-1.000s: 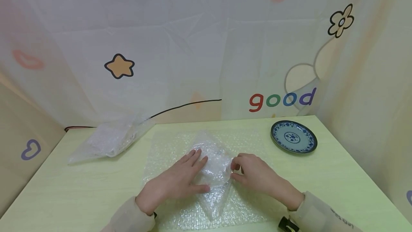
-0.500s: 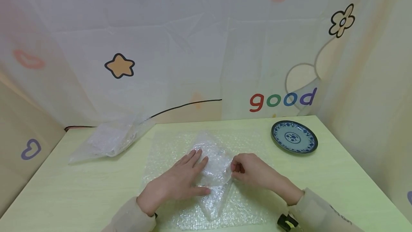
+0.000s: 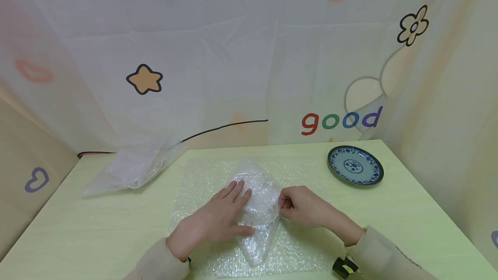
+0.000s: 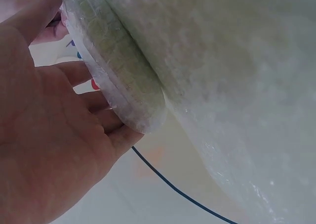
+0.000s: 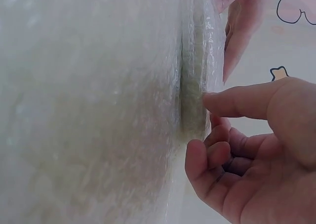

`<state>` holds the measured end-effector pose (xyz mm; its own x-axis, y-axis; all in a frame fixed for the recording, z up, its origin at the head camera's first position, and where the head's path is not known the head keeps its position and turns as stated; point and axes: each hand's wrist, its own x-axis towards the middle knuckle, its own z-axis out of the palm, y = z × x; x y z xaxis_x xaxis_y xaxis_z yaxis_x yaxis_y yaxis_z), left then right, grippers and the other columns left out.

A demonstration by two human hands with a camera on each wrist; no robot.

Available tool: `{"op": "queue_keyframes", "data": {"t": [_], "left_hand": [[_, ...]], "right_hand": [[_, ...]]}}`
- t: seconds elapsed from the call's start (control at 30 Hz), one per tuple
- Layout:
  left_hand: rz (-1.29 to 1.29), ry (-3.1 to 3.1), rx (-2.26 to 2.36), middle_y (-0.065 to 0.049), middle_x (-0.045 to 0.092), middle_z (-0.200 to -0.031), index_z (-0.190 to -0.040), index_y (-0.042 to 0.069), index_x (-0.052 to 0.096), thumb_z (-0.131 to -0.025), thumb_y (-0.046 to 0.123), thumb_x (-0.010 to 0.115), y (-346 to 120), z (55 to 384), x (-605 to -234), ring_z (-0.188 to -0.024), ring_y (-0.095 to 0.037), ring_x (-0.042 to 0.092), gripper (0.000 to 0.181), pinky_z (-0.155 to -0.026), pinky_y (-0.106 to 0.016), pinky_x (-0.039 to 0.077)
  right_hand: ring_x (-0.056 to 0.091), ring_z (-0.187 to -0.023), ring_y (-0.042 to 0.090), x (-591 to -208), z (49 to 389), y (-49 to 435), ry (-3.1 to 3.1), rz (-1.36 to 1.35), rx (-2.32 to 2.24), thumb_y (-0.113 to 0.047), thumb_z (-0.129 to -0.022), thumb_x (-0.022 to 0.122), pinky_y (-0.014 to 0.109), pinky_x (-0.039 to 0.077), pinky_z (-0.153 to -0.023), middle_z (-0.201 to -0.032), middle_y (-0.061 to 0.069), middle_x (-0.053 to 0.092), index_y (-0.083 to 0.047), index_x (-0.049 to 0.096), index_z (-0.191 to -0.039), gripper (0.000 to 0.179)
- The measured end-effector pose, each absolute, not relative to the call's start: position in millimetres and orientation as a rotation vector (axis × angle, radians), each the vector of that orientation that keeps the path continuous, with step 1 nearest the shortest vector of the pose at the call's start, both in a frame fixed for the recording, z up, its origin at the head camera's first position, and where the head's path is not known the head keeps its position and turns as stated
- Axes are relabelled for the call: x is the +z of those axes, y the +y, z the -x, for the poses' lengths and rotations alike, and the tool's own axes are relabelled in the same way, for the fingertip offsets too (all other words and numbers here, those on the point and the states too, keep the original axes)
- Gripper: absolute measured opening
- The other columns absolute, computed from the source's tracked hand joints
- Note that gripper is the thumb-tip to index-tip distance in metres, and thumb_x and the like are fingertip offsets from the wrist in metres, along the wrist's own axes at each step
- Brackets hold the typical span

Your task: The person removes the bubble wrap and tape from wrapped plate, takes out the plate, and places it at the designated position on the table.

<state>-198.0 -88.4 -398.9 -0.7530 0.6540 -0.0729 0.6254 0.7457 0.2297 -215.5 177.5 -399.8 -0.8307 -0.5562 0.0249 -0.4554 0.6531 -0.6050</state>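
Observation:
In the head view a flat bubble wrap bundle (image 3: 260,202) lies on a spread sheet of bubble wrap (image 3: 218,256), its flaps folded into a diamond. What is inside is hidden by the layers. My left hand (image 3: 215,217) rests on the left side of the bundle with fingers straight and spread. At the opposite edge, my right hand (image 3: 305,206) has its fingers curled and pinches the wrap. The right wrist view shows the thumb against the thick rounded side of the bundle (image 5: 195,80), with curled fingertips close beside it. In the left wrist view, my left fingers lie along the bundle's edge (image 4: 123,75).
A blue-patterned plate (image 3: 355,165) with a dark rim lies at the back right of the pale table (image 3: 97,232). At the back left is a clear plastic bag (image 3: 134,167) with whitish folded material inside. A printed curtain (image 3: 233,55) stands behind the table.
My right fingers have curled in more tightly at the bundle's edge, and the right forearm has shifted slightly. The left hand and the bundle hold their place.

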Motion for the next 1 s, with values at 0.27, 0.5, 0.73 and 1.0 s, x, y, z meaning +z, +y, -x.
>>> {"op": "queue_keyframes", "data": {"t": [0.27,0.5,0.73,1.0], "left_hand": [[-1.009,2.791,0.288,-0.023,0.015,-0.167,-0.161,0.002,0.03,-0.096,0.059,0.064,-87.3,197.8,-398.6,-0.154,-0.039,0.012,0.092,-0.123,-0.05,0.017],[-1.007,2.793,0.285,-0.024,0.015,-0.167,-0.161,0.002,0.03,-0.096,0.059,0.064,-87.0,197.0,-397.0,-0.155,-0.039,0.011,0.093,-0.123,-0.05,0.017],[-1.009,2.795,0.276,-0.023,0.016,-0.167,-0.16,0.002,0.031,-0.096,0.059,0.064,-87.0,197.4,-396.9,-0.154,-0.039,0.012,0.092,-0.123,-0.05,0.018],[-1.005,2.792,0.28,-0.023,0.015,-0.167,-0.161,0.002,0.031,-0.096,0.059,0.064,-86.8,197.9,-397.2,-0.154,-0.039,0.012,0.092,-0.123,-0.05,0.018]], "right_hand": [[0.049,-0.066,0.01,-398.6,215.7,175.7,2.675,0.787,-0.926,-0.001,-0.089,0.072,0.025,0.043,-0.059,-0.07,-0.005,0.054,-0.01,0.063,-0.084,0.014],[0.049,-0.066,0.011,-396.2,217.2,175.3,2.658,0.788,-0.933,-0.001,-0.091,0.07,0.025,0.042,-0.059,-0.07,-0.005,0.054,-0.011,0.064,-0.082,0.014],[0.049,-0.065,0.011,-393.8,216.8,174.5,2.649,0.796,-0.92,-0.003,-0.092,0.069,0.025,0.042,-0.059,-0.071,-0.004,0.054,-0.01,0.063,-0.083,0.013],[0.051,-0.066,0.013,-390.1,213.6,171.1,2.639,0.723,-0.901,-0.006,-0.095,0.066,0.027,0.043,-0.058,-0.073,-0.002,0.056,-0.01,0.063,-0.083,0.012]]}}
